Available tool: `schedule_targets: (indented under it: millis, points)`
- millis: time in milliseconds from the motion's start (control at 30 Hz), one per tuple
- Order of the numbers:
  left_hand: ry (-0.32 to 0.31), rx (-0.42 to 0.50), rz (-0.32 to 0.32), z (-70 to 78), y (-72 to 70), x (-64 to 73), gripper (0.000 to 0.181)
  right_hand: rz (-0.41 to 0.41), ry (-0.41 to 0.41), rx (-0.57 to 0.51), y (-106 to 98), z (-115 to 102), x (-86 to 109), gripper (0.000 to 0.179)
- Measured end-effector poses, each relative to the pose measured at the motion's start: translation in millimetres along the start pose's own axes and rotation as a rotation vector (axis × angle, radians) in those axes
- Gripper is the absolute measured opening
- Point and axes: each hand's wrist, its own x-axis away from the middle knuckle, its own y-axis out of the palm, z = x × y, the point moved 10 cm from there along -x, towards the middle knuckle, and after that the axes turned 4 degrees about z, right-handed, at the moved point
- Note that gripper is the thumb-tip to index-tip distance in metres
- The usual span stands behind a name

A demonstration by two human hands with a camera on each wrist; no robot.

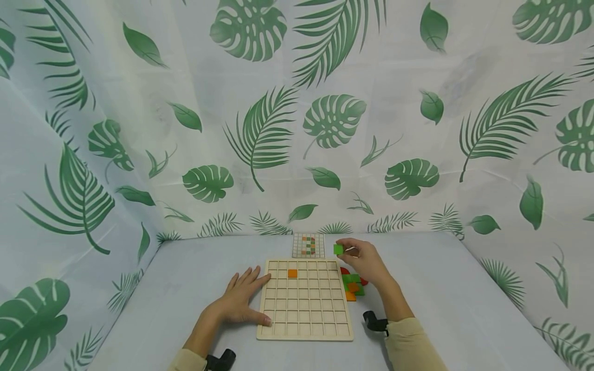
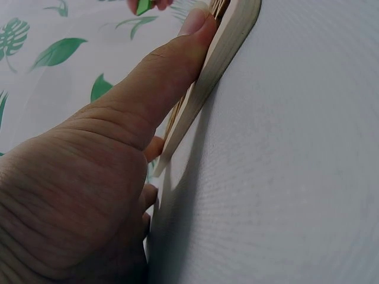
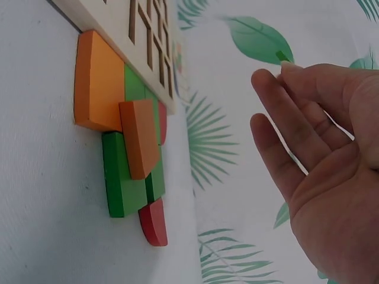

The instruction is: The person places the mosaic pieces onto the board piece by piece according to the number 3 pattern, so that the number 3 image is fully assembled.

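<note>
My right hand (image 1: 365, 260) pinches a light green square block (image 1: 338, 249) between thumb and fingertips, raised off the table beyond the board's far right corner. In the right wrist view only a sliver of that block shows past the fingertips. A wooden grid board (image 1: 306, 304) lies on the table, with one orange square block (image 1: 292, 273) in a cell near its far left. My left hand (image 1: 238, 301) rests along the board's left edge, fingers spread and thumb (image 2: 177, 59) on its near left part.
Beside the board's right edge sits a loose pile of green, orange and red blocks (image 3: 139, 139), some overlapping. A small pattern card (image 1: 308, 246) with coloured squares lies behind the board. A leaf-printed cloth (image 1: 278, 201) rises behind the table.
</note>
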Motion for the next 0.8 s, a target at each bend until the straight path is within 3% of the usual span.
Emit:
schedule_targets:
  millis: [367,800]
  points:
    - [-0.001,-0.010,-0.006,-2.9,2.5,-0.1,0.122,-0.003,-0.035,0.014,12,-13,0.1,0.033]
    - [-0.011,-0.024,-0.007,-3.7,3.2,-0.5,0.122,-0.031,-0.036,-0.266,28,-18,-0.3,0.033]
